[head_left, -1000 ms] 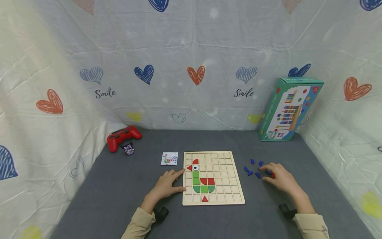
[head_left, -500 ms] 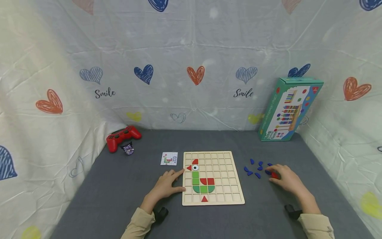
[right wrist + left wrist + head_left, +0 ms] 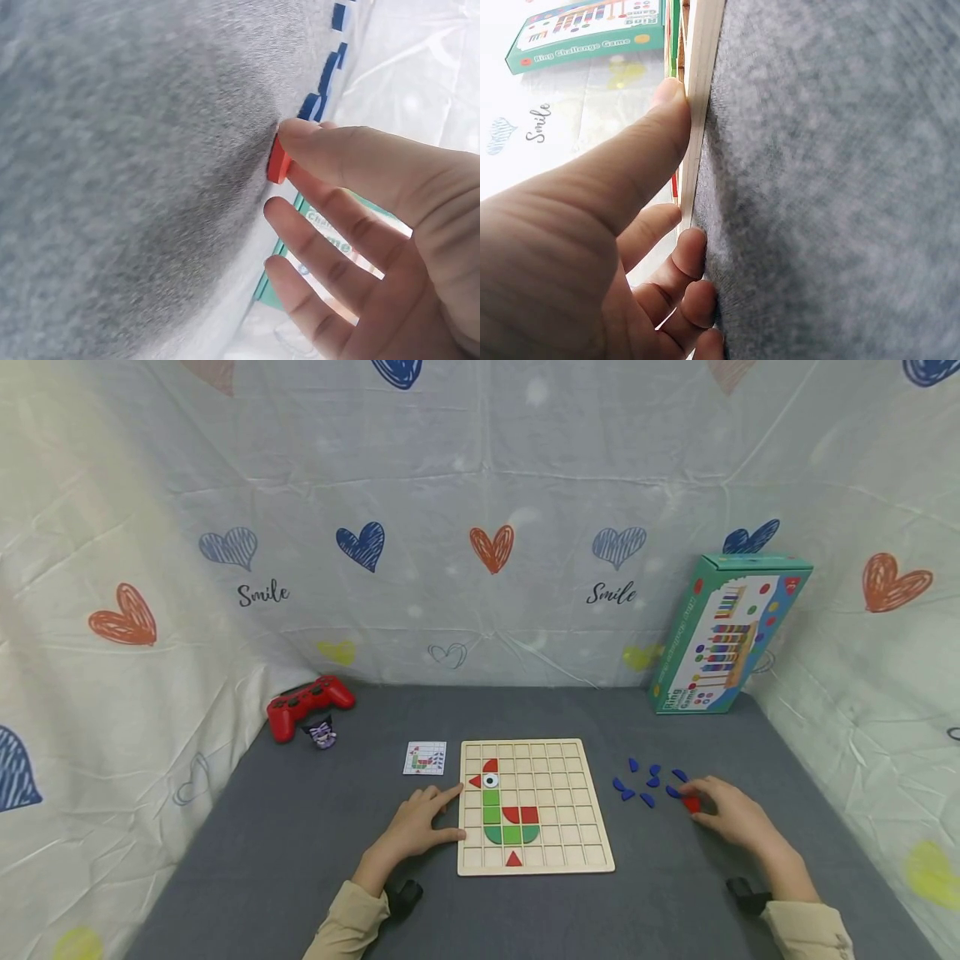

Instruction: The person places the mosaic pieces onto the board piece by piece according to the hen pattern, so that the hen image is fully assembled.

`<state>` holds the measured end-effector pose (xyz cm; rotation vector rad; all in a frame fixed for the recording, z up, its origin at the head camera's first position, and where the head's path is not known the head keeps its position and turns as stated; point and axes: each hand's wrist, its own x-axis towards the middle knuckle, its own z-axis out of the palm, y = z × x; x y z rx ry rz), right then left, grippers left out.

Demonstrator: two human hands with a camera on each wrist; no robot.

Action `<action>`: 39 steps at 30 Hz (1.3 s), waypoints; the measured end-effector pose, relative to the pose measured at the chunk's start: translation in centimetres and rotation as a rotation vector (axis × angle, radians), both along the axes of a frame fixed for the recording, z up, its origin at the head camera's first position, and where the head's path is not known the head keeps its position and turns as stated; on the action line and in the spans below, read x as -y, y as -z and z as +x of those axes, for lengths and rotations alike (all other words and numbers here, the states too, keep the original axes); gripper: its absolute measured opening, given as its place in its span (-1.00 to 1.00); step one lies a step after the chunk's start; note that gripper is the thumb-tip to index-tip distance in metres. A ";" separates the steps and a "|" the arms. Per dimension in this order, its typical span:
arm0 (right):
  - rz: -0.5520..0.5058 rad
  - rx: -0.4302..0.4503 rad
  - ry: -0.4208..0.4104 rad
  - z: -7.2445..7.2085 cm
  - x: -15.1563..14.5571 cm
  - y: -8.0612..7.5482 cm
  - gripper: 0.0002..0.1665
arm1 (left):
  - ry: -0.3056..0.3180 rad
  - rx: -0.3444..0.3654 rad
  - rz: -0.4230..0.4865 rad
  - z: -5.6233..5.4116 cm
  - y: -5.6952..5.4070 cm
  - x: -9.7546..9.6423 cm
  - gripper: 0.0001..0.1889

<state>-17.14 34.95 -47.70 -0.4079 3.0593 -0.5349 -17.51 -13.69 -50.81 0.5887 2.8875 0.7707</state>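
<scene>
The right hand pinches a red piece between thumb and forefinger down at the grey table, right of the board and just beside a loose group of blue pieces; its other fingers are spread loosely. The left hand is relaxed, thumb and forefinger stretched out to touch the board's left edge. Red and green pieces and a round eye piece sit in the board's squares. A small picture card lies near its upper left corner.
</scene>
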 end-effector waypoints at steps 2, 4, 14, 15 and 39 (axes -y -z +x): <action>0.007 0.018 0.007 0.1 -0.1 0.0 -0.63 | -0.003 0.002 -0.001 0.0 0.0 0.0 -0.20; 0.012 0.032 0.015 0.2 -0.1 0.0 -0.66 | -0.005 0.004 0.002 0.0 0.0 0.0 -0.20; 0.005 0.011 0.017 0.6 -0.1 0.1 -0.71 | -0.004 0.014 0.004 0.1 0.0 0.0 -0.20; 0.005 0.009 0.019 0.6 -0.1 0.1 -0.70 | -0.003 0.013 0.003 0.1 -0.1 0.0 -0.20; -0.004 -0.065 -0.010 0.8 2.4 -0.7 -0.75 | -0.002 0.017 0.000 0.0 -0.2 0.0 -0.20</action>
